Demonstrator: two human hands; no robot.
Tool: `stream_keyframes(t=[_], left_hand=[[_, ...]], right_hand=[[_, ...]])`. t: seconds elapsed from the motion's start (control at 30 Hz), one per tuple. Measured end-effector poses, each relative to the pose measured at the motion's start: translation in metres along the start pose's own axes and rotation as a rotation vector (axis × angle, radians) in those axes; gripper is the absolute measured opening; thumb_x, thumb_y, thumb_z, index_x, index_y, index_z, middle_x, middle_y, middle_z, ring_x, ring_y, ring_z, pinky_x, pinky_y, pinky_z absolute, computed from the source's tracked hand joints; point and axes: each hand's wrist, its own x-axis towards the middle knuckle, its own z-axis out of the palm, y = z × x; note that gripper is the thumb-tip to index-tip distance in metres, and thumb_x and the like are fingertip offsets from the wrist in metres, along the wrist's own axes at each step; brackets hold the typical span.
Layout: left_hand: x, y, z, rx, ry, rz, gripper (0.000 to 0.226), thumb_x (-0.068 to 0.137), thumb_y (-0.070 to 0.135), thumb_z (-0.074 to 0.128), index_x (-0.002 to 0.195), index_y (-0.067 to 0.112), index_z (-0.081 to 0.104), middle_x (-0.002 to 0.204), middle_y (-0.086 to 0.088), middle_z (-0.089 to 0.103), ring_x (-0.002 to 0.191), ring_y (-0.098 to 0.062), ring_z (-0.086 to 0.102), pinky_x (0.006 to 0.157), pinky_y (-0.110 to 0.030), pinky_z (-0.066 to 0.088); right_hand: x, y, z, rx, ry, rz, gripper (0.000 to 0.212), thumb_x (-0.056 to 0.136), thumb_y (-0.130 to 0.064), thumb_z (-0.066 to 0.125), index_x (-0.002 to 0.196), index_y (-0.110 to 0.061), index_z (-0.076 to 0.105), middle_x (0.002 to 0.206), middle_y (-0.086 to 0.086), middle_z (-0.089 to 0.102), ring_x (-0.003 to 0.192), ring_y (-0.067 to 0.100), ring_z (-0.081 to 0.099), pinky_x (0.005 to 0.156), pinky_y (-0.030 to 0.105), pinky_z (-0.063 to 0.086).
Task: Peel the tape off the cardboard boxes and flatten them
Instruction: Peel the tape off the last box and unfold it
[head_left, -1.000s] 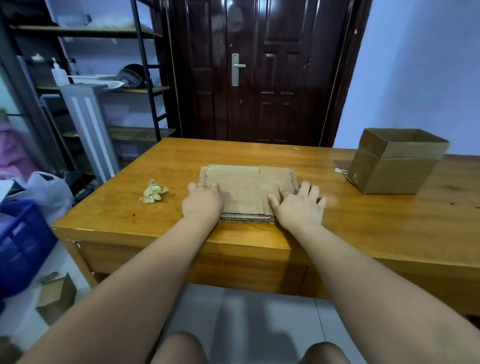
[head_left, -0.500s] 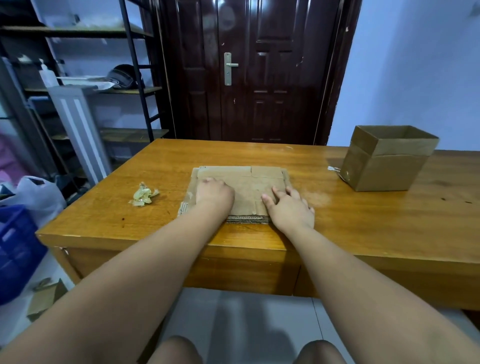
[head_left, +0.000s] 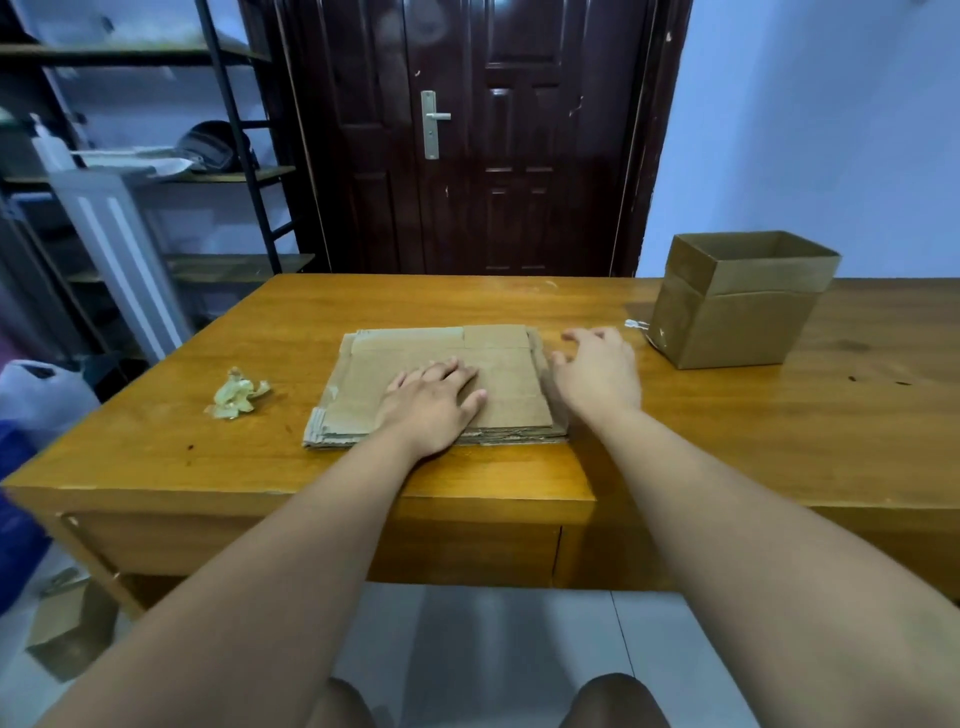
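Mid-frame, the left hand (head_left: 431, 402) lies flat with straight fingers, pressing on the stack of flattened cardboard (head_left: 498, 364) on the table (head_left: 727, 441). The right hand (head_left: 597, 371), at the stack's right edge, has loosely spread fingers and holds nothing — it is slightly blurred. An open box (head_left: 737, 317) stands centre right, and a tape wad (head_left: 236, 392) lies left of the stack.

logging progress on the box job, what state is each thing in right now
cardboard stack, flattened, lying on the table
box, upright, top open, not yet flattened
tape wad, crumpled, left of the stack
left hand, flat on the stack
right hand, open, empty, beside the stack
door, shut
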Motion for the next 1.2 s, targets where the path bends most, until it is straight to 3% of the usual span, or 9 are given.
stream_keyframes(t=[0.17,0.37,0.57,0.67,0.77,0.9,1.07,1.13,1.2], left_hand=[[-0.003,-0.001,0.008,0.049,0.11,0.01,0.051,0.099,0.053,0.022,0.147,0.036,0.03,0.156,0.008,0.027,0.143,-0.016,0.024,0.116,-0.037,0.015],[-0.008,0.001,0.014,0.094,0.257,-0.005,0.045,0.1,0.041,0.027,0.142,0.032,0.04,0.148,0.009,0.041,0.136,-0.014,0.038,0.109,-0.031,0.028],[-0.008,0.003,0.015,0.092,0.291,-0.026,0.044,0.099,0.036,0.03,0.14,0.028,0.044,0.143,0.008,0.049,0.13,-0.015,0.043,0.104,-0.031,0.034],[-0.007,0.002,0.014,0.081,0.306,-0.03,0.044,0.098,0.034,0.032,0.139,0.028,0.046,0.142,0.007,0.049,0.13,-0.015,0.044,0.105,-0.03,0.033],[-0.008,0.002,0.015,0.064,0.315,-0.028,0.043,0.098,0.033,0.034,0.138,0.027,0.048,0.142,0.007,0.05,0.13,-0.016,0.045,0.105,-0.031,0.034],[-0.006,0.003,0.014,0.054,0.301,-0.032,0.043,0.097,0.033,0.033,0.137,0.027,0.048,0.141,0.006,0.051,0.13,-0.016,0.045,0.106,-0.032,0.035],[-0.01,0.005,0.006,-0.092,0.278,-0.057,0.04,0.095,0.033,0.042,0.133,0.027,0.052,0.137,0.006,0.054,0.126,-0.018,0.048,0.104,-0.031,0.034],[-0.011,0.005,-0.004,-0.342,0.269,-0.117,0.039,0.094,0.033,0.049,0.133,0.026,0.053,0.133,0.005,0.057,0.122,-0.018,0.051,0.102,-0.03,0.037],[-0.009,0.003,-0.019,-0.818,0.234,-0.217,0.04,0.097,0.031,0.05,0.136,0.022,0.047,0.132,0.001,0.057,0.115,-0.016,0.054,0.102,-0.03,0.038]], right_hand=[[0.028,0.034,-0.036,-0.427,0.193,-0.158,0.053,0.091,-0.029,0.054,0.141,-0.024,0.039,0.155,0.019,0.016,0.144,0.037,0.008,0.115,0.051,0.015],[0.068,0.054,-0.065,-0.57,0.185,0.07,0.075,0.09,-0.032,0.057,0.151,-0.029,0.013,0.159,0.022,0.004,0.147,0.038,-0.008,0.113,0.059,-0.005],[0.081,0.045,-0.074,-0.692,0.269,0.089,0.061,0.087,-0.016,0.051,0.144,-0.009,0.031,0.126,0.02,0.053,0.127,0.037,0.041,0.113,0.055,0.011],[0.076,0.034,-0.079,-0.73,0.188,0.037,0.024,0.085,-0.006,0.048,0.106,-0.01,0.059,0.088,0.009,0.058,0.105,0.034,0.055,0.11,0.047,0.016],[0.067,0.023,-0.081,-0.744,0.172,0.007,0.02,0.084,0.0,0.045,0.079,-0.013,0.06,0.065,0.005,0.049,0.088,0.031,0.056,0.11,0.047,0.015],[0.061,0.008,-0.075,-0.494,0.305,-0.096,0.026,0.087,-0.005,0.04,0.09,-0.02,0.061,0.07,0.002,0.061,0.088,0.03,0.061,0.108,0.048,0.016],[0.047,-0.036,-0.076,0.14,0.396,-0.236,0.025,0.099,-0.029,0.044,0.112,-0.018,0.061,0.097,0.004,0.068,0.098,0.028,0.06,0.106,0.043,0.03],[0.042,-0.055,-0.079,0.499,0.318,-0.276,0.024,0.097,-0.028,0.049,0.112,-0.015,0.063,0.104,0.001,0.068,0.102,0.024,0.061,0.097,0.039,0.044],[0.038,-0.071,-0.075,0.783,0.252,-0.222,0.016,0.096,-0.025,0.053,0.102,-0.017,0.065,0.1,-0.003,0.067,0.098,0.019,0.062,0.092,0.04,0.049]])
